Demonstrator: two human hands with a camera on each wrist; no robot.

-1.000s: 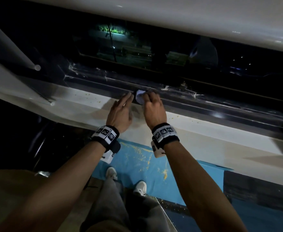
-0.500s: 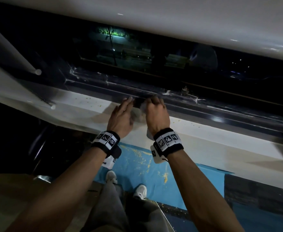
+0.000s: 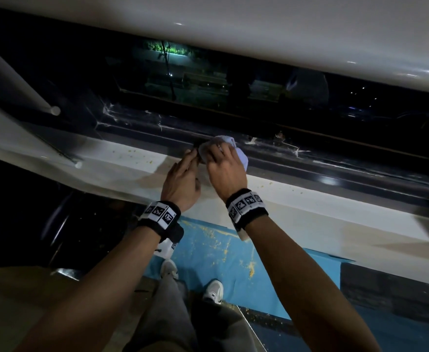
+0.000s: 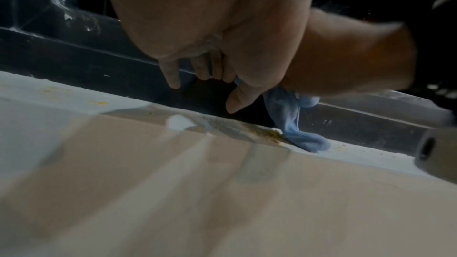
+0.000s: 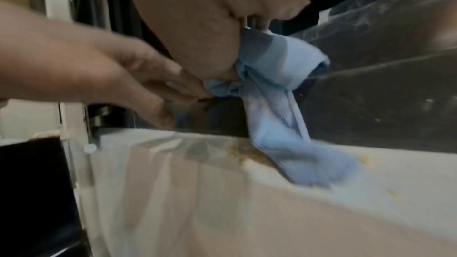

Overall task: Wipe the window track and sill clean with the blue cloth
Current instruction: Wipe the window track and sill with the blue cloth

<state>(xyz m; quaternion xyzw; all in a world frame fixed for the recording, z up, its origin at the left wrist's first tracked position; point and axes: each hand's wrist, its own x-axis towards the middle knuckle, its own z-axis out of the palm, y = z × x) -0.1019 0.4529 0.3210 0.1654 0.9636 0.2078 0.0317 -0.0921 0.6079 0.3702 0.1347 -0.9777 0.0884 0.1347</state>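
The light blue cloth (image 3: 241, 157) is bunched on the near edge of the dark window track (image 3: 322, 174). My right hand (image 3: 221, 153) grips the cloth (image 5: 279, 62) from above, and a tail of it hangs down onto the white sill (image 5: 371, 202). My left hand (image 3: 192, 158) lies just to the left with its fingers extended, and their tips touch the edge of the cloth (image 4: 289, 112). Yellow-brown crumbs (image 4: 267, 134) are piled on the sill (image 3: 122, 158) where the cloth tail lands. The right fingertips are hidden by the cloth.
Cobwebs (image 3: 297, 151) and dust streak the track to the right and left. Two white rod ends (image 3: 55, 110) jut out at the left. Below the sill a blue mat (image 3: 272, 275) strewn with crumbs covers the floor beside my shoes (image 3: 213, 292).
The cloth was almost hidden under my right hand half a second ago. It now shows beyond and to the right of the fingers. Both hands remain at the same spot on the track edge.
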